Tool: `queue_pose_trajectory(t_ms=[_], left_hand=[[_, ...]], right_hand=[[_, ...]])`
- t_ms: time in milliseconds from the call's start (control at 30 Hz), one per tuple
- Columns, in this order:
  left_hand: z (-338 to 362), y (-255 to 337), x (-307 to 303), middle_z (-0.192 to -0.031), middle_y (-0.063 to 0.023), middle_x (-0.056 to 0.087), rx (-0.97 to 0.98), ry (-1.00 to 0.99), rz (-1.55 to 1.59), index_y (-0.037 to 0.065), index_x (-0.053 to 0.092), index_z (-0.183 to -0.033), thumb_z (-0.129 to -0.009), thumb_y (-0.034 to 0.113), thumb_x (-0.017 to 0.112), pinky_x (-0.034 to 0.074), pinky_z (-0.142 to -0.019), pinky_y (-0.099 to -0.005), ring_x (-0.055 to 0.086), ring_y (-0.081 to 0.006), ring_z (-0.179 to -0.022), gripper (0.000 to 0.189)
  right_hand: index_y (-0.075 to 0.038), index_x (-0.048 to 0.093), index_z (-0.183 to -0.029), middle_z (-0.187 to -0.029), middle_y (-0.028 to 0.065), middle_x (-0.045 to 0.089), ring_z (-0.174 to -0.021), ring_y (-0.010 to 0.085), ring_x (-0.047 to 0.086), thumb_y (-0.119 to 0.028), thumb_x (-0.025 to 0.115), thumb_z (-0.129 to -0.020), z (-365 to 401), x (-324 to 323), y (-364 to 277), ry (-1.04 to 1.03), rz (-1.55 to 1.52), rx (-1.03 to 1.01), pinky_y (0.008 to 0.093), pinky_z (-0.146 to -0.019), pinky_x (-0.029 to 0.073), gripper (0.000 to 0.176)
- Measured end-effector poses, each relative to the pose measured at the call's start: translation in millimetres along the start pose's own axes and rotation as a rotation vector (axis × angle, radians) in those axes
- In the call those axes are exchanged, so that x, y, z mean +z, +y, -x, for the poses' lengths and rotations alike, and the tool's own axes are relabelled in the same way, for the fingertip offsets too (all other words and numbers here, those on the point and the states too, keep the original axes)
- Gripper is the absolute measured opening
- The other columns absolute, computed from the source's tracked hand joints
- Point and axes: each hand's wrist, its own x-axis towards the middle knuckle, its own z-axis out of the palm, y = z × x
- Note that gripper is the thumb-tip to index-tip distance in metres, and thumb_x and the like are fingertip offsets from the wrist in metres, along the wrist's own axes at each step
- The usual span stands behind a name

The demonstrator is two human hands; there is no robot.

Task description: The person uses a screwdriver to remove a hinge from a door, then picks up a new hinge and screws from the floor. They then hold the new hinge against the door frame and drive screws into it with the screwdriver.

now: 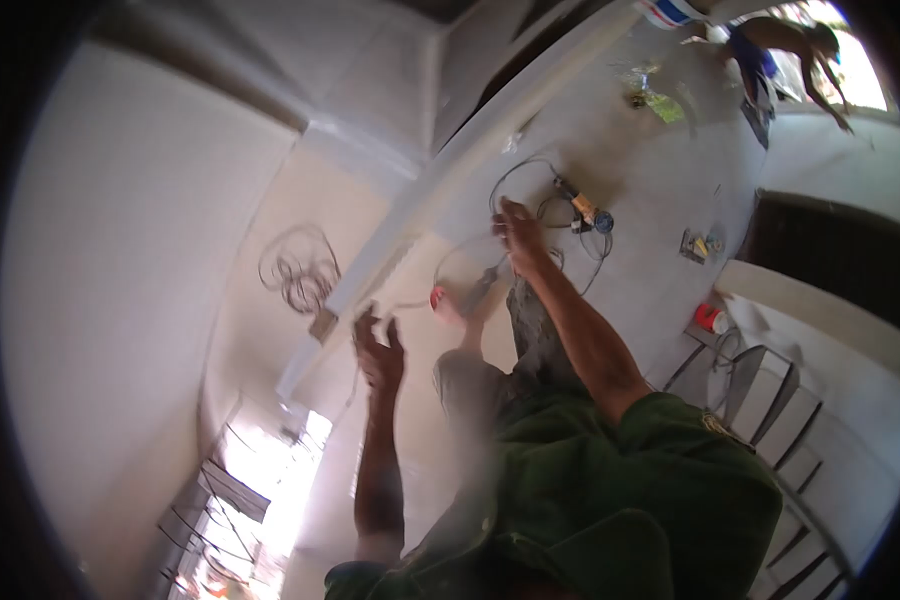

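My left hand (379, 352) is raised at the centre left, its fingers apart and curved, with nothing in them. Close beside its fingertips runs a long pale beam (410, 215), slanting from lower left to upper right. My right hand (518, 238) is held out near the middle; its fingers are bent, and whether they hold anything is hidden. An orange and black power tool (582, 205) with a dark cord lies on the floor to the right of that hand. Between my hands, lower down, is a blurred red object (439, 298) near my foot.
A coil of cable (305, 275) lies beyond the beam at left. Another person (785, 45) bends at the upper right. A red container (711, 318) and a metal rack (770, 400) stand at right. Small items (701, 245) lie on the floor.
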Motion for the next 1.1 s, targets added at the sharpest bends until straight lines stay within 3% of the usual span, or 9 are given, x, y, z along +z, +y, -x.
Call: queue_pose_trajectory(t_ms=[133, 267, 333, 433, 600, 700, 867, 933, 1100], left_hand=[[-42, 111, 61, -0.109, -0.0133, 0.063, 0.252, -0.32, 0.08, 0.003, 0.063, -0.113, -0.086, 0.011, 0.07, 0.048, -0.084, -0.0394, 0.062, -0.0279, -0.095, 0.029], [-127, 224, 142, -0.107, -0.0126, 0.063, 0.544, -0.328, 0.07, 0.005, 0.064, -0.109, -0.086, 0.015, 0.068, 0.046, -0.086, -0.0421, 0.06, -0.0314, -0.102, 0.025], [-186, 283, 197, -0.107, -0.0125, 0.063, 0.607, -0.325, 0.045, 0.006, 0.063, -0.11, -0.085, 0.019, 0.069, 0.045, -0.086, -0.0435, 0.058, -0.0322, -0.106, 0.029], [-272, 367, 286, -0.108, -0.0132, 0.063, 0.635, -0.272, 0.015, 0.005, 0.063, -0.112, -0.082, 0.021, 0.072, 0.044, -0.089, -0.0449, 0.058, -0.0331, -0.107, 0.035], [-436, 480, 492, -0.127, -0.0172, 0.054, 0.671, -0.358, 0.035, 0.002, 0.054, -0.127, -0.077, 0.027, 0.077, 0.04, -0.099, -0.0521, 0.05, -0.0355, -0.12, 0.06], [-513, 553, 589, -0.138, -0.0199, 0.045, 0.646, -0.395, -0.064, 0.002, 0.044, -0.138, -0.073, 0.038, 0.08, 0.037, -0.101, -0.0585, 0.043, -0.0372, -0.129, 0.083], [-625, 643, 707, -0.145, -0.0245, 0.038, 0.48, -0.524, 0.045, -0.005, 0.034, -0.144, -0.065, 0.048, 0.085, 0.032, -0.109, -0.0578, 0.035, -0.0391, -0.136, 0.108], [-656, 670, 740, -0.144, -0.0275, 0.04, 0.549, -0.531, 0.06, -0.008, 0.033, -0.143, -0.063, 0.047, 0.086, 0.033, -0.111, -0.0518, 0.037, -0.0391, -0.136, 0.111], [-706, 715, 789, -0.134, -0.0299, 0.05, 0.602, -0.601, 0.047, -0.012, 0.035, -0.141, -0.056, 0.031, 0.09, 0.04, -0.108, -0.0396, 0.046, -0.0371, -0.13, 0.109]], right_hand=[[-0.007, 0.059, -0.11, -0.081, 0.0034, 0.062, -0.059, 0.0047, 0.054, -0.032, 0.066, -0.094, -18, -100, -112, 0.1, -0.244, -0.188, 0.0178, -0.041, 0.033, 0.031], [-0.005, 0.061, -0.112, -0.077, 0.0021, 0.059, -0.059, 0.0062, 0.053, -0.031, 0.062, -0.096, -18, -205, -189, 0.124, -0.141, -0.495, 0.0212, -0.044, 0.038, 0.03], [-0.003, 0.061, -0.113, -0.076, 0.0023, 0.059, -0.06, 0.0068, 0.054, -0.031, 0.062, -0.096, -32, -243, -218, 0.349, -0.102, -0.308, 0.0204, -0.048, 0.041, 0.033], [-0.002, 0.063, -0.113, -0.077, 0.0023, 0.059, -0.058, 0.0063, 0.05, -0.025, 0.063, -0.095, -105, -327, -185, 0.422, 0.208, -0.529, 0.0223, -0.048, 0.038, 0.029], [0.0, 0.067, -0.104, -0.07, 0.0073, 0.064, -0.056, 0.01, 0.055, -0.021, 0.064, -0.094, -142, -374, -193, 0.561, 0.491, -0.243, 0.0294, -0.052, 0.046, 0.024], [-0.001, 0.066, -0.095, -0.069, 0.0159, 0.063, -0.06, 0.0313, 0.062, -0.019, 0.069, -0.087, -149, -415, -107, 0.569, 0.812, -0.442, 0.0384, -0.056, 0.049, 0.02], [-0.002, 0.067, -0.096, -0.079, 0.0218, 0.066, -0.073, 0.0409, 0.063, -0.023, 0.07, -0.085, -75, -423, -47, 0.576, 0.691, 0.163, 0.0451, -0.066, 0.051, 0.024], [-0.004, 0.068, -0.104, -0.096, 0.0148, 0.07, -0.087, 0.0368, 0.066, -0.032, 0.06, -0.091, -26, -447, 80, 0.277, 1.233, 0.021, 0.0466, -0.075, 0.054, 0.032], [-0.004, 0.068, -0.101, -0.094, 0.0156, 0.07, -0.085, 0.0372, 0.066, -0.031, 0.06, -0.091, -60, -428, 12, 0.53, 0.644, 0.474, 0.0465, -0.074, 0.054, 0.03]])
